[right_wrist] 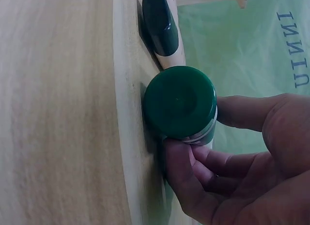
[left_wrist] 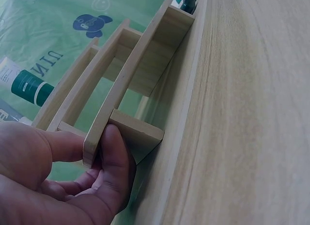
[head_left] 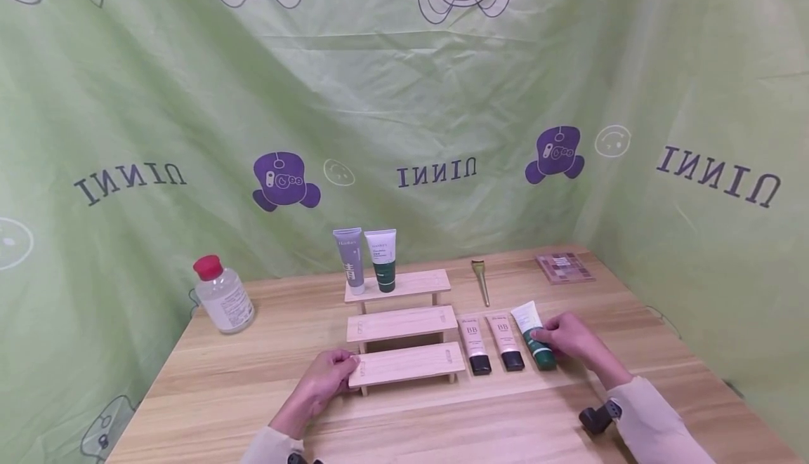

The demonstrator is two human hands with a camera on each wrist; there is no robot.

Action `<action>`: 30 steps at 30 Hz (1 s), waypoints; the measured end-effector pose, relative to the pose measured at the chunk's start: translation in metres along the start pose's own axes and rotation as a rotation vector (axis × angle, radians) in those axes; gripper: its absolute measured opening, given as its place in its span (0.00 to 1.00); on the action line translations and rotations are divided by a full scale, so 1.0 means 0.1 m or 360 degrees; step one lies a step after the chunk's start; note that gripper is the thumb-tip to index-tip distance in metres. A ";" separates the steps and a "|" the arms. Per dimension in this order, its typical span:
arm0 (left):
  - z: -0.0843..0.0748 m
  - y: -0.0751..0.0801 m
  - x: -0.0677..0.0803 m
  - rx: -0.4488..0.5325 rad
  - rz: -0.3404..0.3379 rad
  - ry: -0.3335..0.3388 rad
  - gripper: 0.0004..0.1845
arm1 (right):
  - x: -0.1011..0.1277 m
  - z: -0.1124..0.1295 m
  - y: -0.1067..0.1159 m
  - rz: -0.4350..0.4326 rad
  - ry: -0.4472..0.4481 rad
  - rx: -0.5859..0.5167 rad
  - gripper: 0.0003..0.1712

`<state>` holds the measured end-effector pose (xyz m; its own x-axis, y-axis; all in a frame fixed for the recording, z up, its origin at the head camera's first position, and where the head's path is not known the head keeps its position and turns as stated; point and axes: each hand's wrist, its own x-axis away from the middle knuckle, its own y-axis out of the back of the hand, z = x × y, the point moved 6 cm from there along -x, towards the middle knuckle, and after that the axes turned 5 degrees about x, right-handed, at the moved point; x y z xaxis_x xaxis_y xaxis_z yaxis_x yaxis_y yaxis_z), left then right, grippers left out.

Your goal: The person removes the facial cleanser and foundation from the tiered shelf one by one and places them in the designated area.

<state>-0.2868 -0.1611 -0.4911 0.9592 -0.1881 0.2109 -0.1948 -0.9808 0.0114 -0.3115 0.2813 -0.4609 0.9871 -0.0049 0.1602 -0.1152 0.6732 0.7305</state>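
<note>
My right hand [head_left: 571,341] pinches the green-capped tube [head_left: 534,345] lying on the table [head_left: 253,380], just left of my fingers, touching nothing but a BB tube [head_left: 505,343] close beside it. My left hand [head_left: 322,380] grips the wooden step rack [head_left: 404,364] at its lowest end. I judge a careless lift could knock that neighbour, or jolt the rack and topple the two tubes [head_left: 366,259] standing on top.

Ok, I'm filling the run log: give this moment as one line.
left hand grips wooden stepped rack | right hand holds green-capped tube lying on table | two BB tubes beside it
</note>
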 end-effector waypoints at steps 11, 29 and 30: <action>0.00 0.00 0.00 -0.0020 -0.0008 -0.0004 0.16 | -0.01 -0.03 0.04 -0.0009 -0.0030 0.0073 0.16; -0.01 0.02 -0.01 -0.0030 -0.0013 0.0019 0.15 | -0.02 -0.02 0.20 -0.0061 -0.0047 0.0140 0.26; -0.01 0.02 -0.01 -0.0030 -0.0012 0.0022 0.16 | -0.03 0.03 0.23 -0.0107 -0.0007 0.0164 0.26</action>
<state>-0.2881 -0.1630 -0.4904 0.9578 -0.1801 0.2242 -0.1918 -0.9809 0.0313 -0.3173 0.2946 -0.4421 0.9924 -0.0510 0.1117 -0.0601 0.5914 0.8041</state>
